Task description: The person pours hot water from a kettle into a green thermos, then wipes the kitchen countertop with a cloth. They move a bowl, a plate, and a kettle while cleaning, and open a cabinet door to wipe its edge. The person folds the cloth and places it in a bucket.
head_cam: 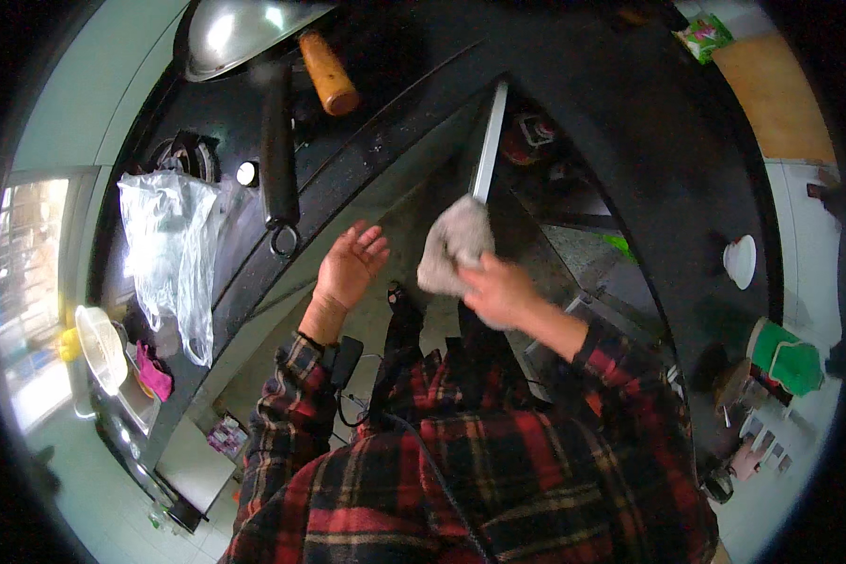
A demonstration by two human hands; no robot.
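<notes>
My right hand, a little blurred, grips a pale grey-beige cloth. The cloth's upper end meets the near end of the white edge of an open cabinet door; whether it wraps around that edge, I cannot tell. My left hand is raised in the air to the left of the cloth, palm up, fingers apart and slightly curled, with nothing in it. Behind the door, the dark cabinet interior shows dim items that are hard to make out. Below both hands lies the floor.
A metal pan, a black handle with a ring and a wooden handle lie upper left. A clear plastic bag hangs over the left counter edge. On the right black counter sit a white bowl and a green container.
</notes>
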